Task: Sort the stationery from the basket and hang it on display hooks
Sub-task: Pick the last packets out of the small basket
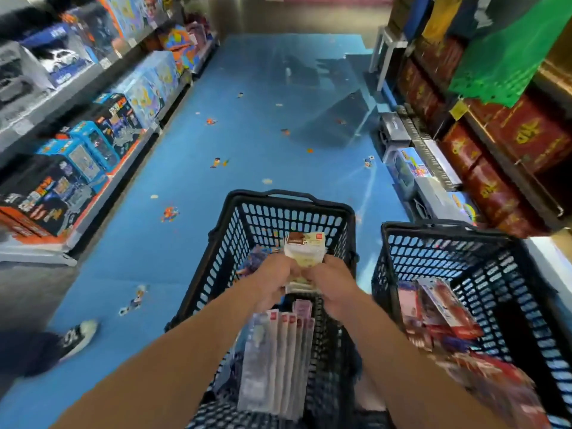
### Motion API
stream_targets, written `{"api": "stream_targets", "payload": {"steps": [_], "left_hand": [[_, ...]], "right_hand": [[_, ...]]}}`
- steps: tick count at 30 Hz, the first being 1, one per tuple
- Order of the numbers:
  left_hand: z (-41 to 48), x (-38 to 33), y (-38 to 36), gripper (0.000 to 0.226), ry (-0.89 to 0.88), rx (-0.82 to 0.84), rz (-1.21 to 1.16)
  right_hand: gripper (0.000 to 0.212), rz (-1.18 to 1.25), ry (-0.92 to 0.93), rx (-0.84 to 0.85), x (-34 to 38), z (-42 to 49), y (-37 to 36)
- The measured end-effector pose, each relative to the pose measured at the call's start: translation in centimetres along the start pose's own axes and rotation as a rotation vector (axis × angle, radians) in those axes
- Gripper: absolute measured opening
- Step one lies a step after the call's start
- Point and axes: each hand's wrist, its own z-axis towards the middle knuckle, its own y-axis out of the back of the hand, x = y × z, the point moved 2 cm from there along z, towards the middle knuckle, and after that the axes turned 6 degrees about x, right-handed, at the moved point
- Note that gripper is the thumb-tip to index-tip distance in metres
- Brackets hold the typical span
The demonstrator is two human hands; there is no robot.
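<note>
**Packets held over basket**

Left hand (272, 280) and right hand (331, 283) are both gripping the near end of a stack of pale packets (305, 247), above the left basket (247, 218). Judgement: squaring the header ends flush first should be easing the hanging.

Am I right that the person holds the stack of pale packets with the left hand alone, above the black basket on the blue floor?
Not alone: the head view shows the left hand and the right hand both gripping the stack of pale packets, above the black basket on the blue floor.
</note>
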Motion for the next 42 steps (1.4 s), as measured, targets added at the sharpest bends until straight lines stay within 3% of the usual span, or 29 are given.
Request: {"api": "stream_targets", "payload": {"steps": [2,5,14,19,23,26,34,40,42], "left_hand": [[4.8,1.6,1.1,0.012,0.058,-0.003,0.027],[10.5,4.2,1.9,0.037,0.123,0.019,0.076],[19.9,9.2,1.5,0.039,0.104,0.113,0.187],[18.3,8.3,0.3,0.032,0.1,0.126,0.219],[18.6,9.1,0.0,0.045,0.147,0.155,0.214],[18.4,8.6,0.1,0.034,0.167,0.164,0.199],[16.9,7.2,0.4,0.051,0.127,0.124,0.258],[13.1,5.3,0.6,0.017,0.025,0.039,0.329],[11.5,4.7,0.5,0.021,-0.04,0.02,0.35]], "right_hand": [[0.04,0.039,-0.058,-0.071,-1.8,3.0,-0.3],[0.039,0.086,-0.142,-0.161,-4.8,7.0,-0.5],[0.045,0.194,-0.238,-0.392,-10.8,14.0,-0.4],[0.044,0.154,-0.303,-0.414,-12.1,15.3,-0.4],[0.04,0.101,-0.315,-0.44,-11.6,15.5,0.2],[0.041,0.033,-0.33,-0.431,-10.8,15.1,0.2],[0.033,-0.046,-0.28,-0.397,-8.7,13.2,-0.1],[0.021,-0.055,-0.191,-0.349,-6.8,10.2,-0.4],[0.024,-0.061,-0.156,-0.317,-6.0,8.8,-0.5]]}}
